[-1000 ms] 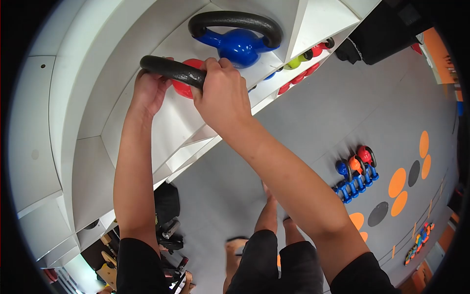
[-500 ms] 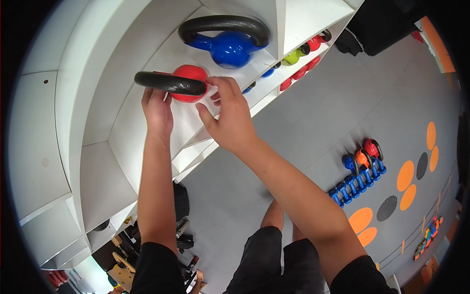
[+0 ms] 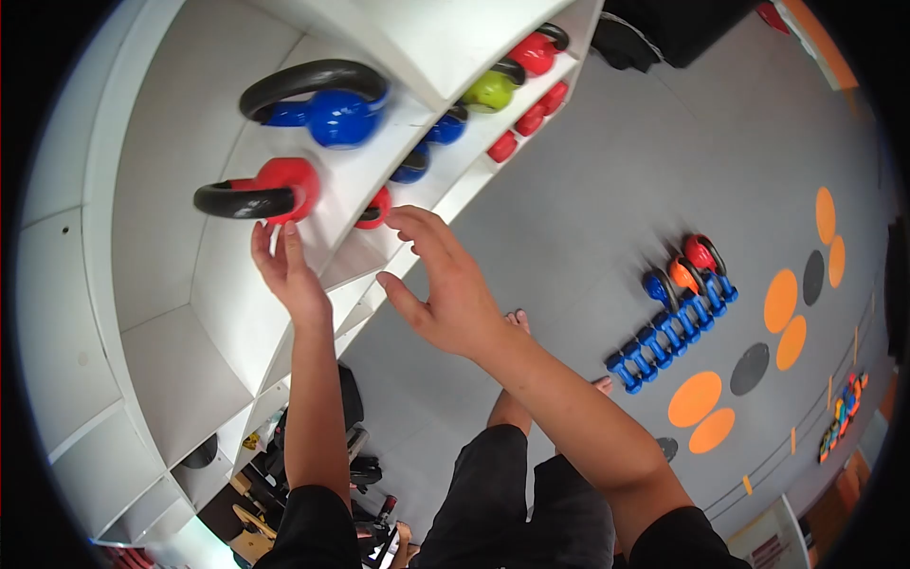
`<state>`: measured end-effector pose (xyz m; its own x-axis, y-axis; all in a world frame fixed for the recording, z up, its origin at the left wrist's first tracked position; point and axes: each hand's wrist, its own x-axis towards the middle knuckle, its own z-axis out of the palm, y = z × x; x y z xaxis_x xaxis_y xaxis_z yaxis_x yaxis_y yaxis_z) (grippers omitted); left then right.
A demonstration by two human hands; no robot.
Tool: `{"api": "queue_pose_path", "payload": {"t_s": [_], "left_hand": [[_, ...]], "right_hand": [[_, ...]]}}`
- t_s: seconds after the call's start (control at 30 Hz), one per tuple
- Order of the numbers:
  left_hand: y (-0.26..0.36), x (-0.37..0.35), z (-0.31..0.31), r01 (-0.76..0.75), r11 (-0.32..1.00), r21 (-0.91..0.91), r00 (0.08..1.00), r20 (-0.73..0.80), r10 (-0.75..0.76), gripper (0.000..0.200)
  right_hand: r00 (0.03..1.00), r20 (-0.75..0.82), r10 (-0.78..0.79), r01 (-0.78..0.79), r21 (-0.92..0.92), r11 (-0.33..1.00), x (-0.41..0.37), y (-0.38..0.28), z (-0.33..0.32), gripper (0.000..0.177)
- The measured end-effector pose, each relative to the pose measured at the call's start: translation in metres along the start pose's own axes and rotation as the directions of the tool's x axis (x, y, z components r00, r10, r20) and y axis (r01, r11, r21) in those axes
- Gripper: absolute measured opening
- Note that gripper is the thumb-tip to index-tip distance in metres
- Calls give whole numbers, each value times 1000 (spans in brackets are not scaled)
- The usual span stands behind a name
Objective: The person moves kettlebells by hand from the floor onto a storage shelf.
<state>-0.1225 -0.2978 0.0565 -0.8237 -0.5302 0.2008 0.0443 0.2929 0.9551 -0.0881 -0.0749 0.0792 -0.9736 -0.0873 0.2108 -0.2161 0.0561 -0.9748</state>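
Note:
A red kettlebell [image 3: 290, 182] with a black handle stands on the white shelf [image 3: 256, 251]. My left hand [image 3: 292, 277] is just in front of it, fingers apart, the fingertips right at its lower edge. To the right, my right hand [image 3: 444, 284] hangs in the air in front of the shelf edge, open, with thumb and fingers spread and nothing between them. Beside the red kettlebell on the same shelf is a larger-looking blue kettlebell [image 3: 343, 118], its black handle turned toward the back wall.
Lower shelf levels hold a yellow-green kettlebell [image 3: 489, 92], another red kettlebell [image 3: 533, 55] and several more weights. On the grey floor [image 3: 569, 228] lie a row of blue dumbbells [image 3: 668, 334] and a few kettlebells, including an orange one [image 3: 682, 273]. Orange and dark ovals mark the floor.
Both hands have drawn back from the red kettlebell, the right one farther away. The view has shifted, so the shelf appears farther left and more of its lower levels show.

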Motion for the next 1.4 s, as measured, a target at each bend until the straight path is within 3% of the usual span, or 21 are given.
{"api": "queue_pose_path", "payload": {"t_s": [0.07, 0.1, 0.17, 0.2, 0.27, 0.3, 0.37, 0.4, 0.43, 0.53, 0.57, 0.67, 0.77, 0.93, 1.07, 1.17, 1.23, 1.27, 1.33, 1.4], "left_hand": [[-9, -1, -7, 6, 1000, 28, 1000, 11, -7, 47], [-2, -8, -8, 81, 997, 15, 996, 32, -81, 46], [13, -37, 8, -70, 989, 132, 998, 7, 70, 47], [32, -63, 23, -133, 961, 244, 991, 60, 122, 45], [31, -117, 43, -231, 950, 212, 956, 233, 180, 46], [21, -146, 46, -201, 962, 182, 911, 396, 115, 48], [6, -208, 62, -69, 987, 145, 729, 682, -49, 51], [4, -241, 76, 35, 987, 155, 588, 796, -146, 52], [-7, -275, 89, 106, 983, 151, 501, 846, -184, 53], [-38, -355, 125, 209, 954, 215, 263, 927, -266, 54], [-46, -376, 137, 221, 943, 248, 183, 939, -290, 54], [-71, -430, 184, 382, 819, 428, 71, 870, -488, 53], [-96, -463, 241, 429, 763, 483, 58, 828, -557, 51], [-162, -499, 319, 229, 764, 604, 56, 775, -629, 50], [-211, -523, 382, 79, 769, 635, 65, 766, -639, 54], [-249, -538, 424, 86, 849, 521, 126, 840, -528, 59], [-268, -551, 451, 237, 870, 432, 174, 862, -476, 61], [-278, -554, 462, 216, 892, 398, 140, 891, -432, 60], [-294, -557, 481, 188, 930, 316, 71, 940, -334, 57], [-299, -557, 491, 265, 850, 454, -51, 887, -458, 46]], "right_hand": [[997, -4, 73, -73, 66, 995, -10, -4, -15, 53], [992, -18, 124, -122, 75, 990, -20, -6, -33, 51], [983, -96, 154, -153, 26, 988, -50, -1, -80, 52], [978, -128, 165, -165, 13, 986, -69, 5, -102, 52], [942, -261, 212, -238, -71, 969, -116, 32, -153, 54], [913, -318, 255, -294, -83, 952, -139, 43, -178, 54], [825, -408, 390, -435, -19, 900, -190, 63, -225, 55], [775, -449, 445, -487, 24, 873, -217, 77, -247, 54], [704, -507, 498, -536, 83, 840, -243, 90, -267, 52], [450, -633, 630, -634, 270, 725, -306, 121, -316, 48], [435, -687, 582, -624, 236, 745, -323, 132, -328, 47], [366, -768, 527, -599, 239, 764, -360, 161, -360, 49], [264, -793, 550, -572, 330, 751, -396, 212, -379, 53], [127, -727, 675, -585, 495, 643, -437, 298, -390, 61], [136, -722, 679, -606, 481, 633, -446, 371, -404, 71], [163, -779, 606, -586, 418, 695, -451, 416, -403, 72], [253, -811, 527, -486, 364, 794, -455, 453, -402, 62], [299, -825, 480, -433, 331, 838, -456, 469, -401, 57], [295, -789, 539, -444, 386, 809, -450, 482, -400, 44], [258, -786, 562, -371, 456, 809, -442, 495, -397, 34]]}}
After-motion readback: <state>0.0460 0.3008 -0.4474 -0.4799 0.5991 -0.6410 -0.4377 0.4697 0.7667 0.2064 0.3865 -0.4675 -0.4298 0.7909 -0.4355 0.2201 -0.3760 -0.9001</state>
